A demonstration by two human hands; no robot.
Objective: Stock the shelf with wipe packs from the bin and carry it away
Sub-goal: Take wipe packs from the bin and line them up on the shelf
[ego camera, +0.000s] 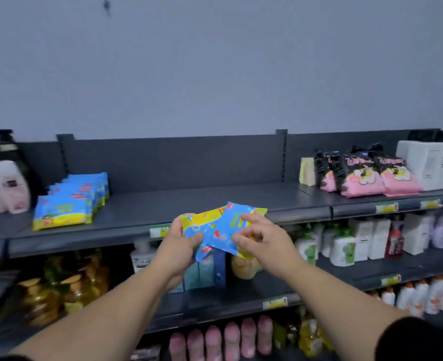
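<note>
Two blue and yellow wipe packs (219, 229) overlap in front of the top shelf's front edge. My left hand (181, 238) grips the left pack from its left side. My right hand (260, 234) pinches the right pack with fingers on its face. A row of several matching wipe packs (70, 201) stands on the dark top shelf (189, 204) at the left. The bin is not in view.
Pink and black packs (366, 178) and white boxes (431, 165) fill the top shelf's right end. White bottles (5, 186) stand at its left end. Lower shelves hold bottles, jars and boxes. A grey wall rises behind.
</note>
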